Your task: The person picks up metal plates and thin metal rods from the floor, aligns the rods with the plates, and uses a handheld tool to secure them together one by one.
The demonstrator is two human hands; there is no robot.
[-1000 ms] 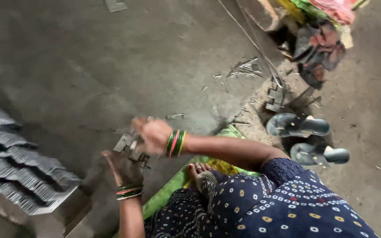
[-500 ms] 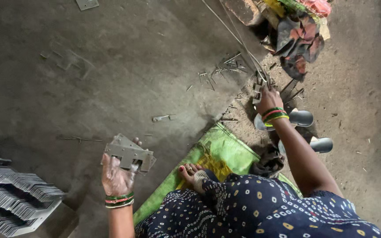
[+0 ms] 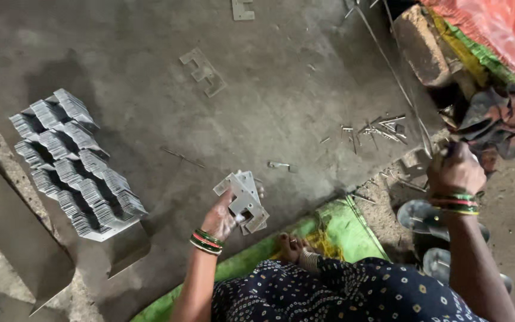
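Observation:
My left hand [image 3: 222, 217] holds a small stack of flat grey E-shaped metal plates [image 3: 242, 200] just above the concrete floor, in front of my foot. My right hand [image 3: 455, 172] reaches far to the right, its fingers closed over small metal pieces beside a pile of cloth; what it grips is hidden. Both wrists wear green and red bangles. A scatter of thin metal pins [image 3: 377, 130] lies on the floor to the left of my right hand.
A large fanned stack of metal plates [image 3: 73, 164] lies at the left, partly on a flat metal sheet [image 3: 13, 232]. Loose plates [image 3: 202, 71] lie farther out. A green mat [image 3: 335, 229] is under me; sandals [image 3: 415, 214] and a stone block [image 3: 421, 45] at right.
The view has shifted, bringing the big stack more into sight. My left hand still holds the plates, tilted more upright. My right hand stays out by the cloth pile.

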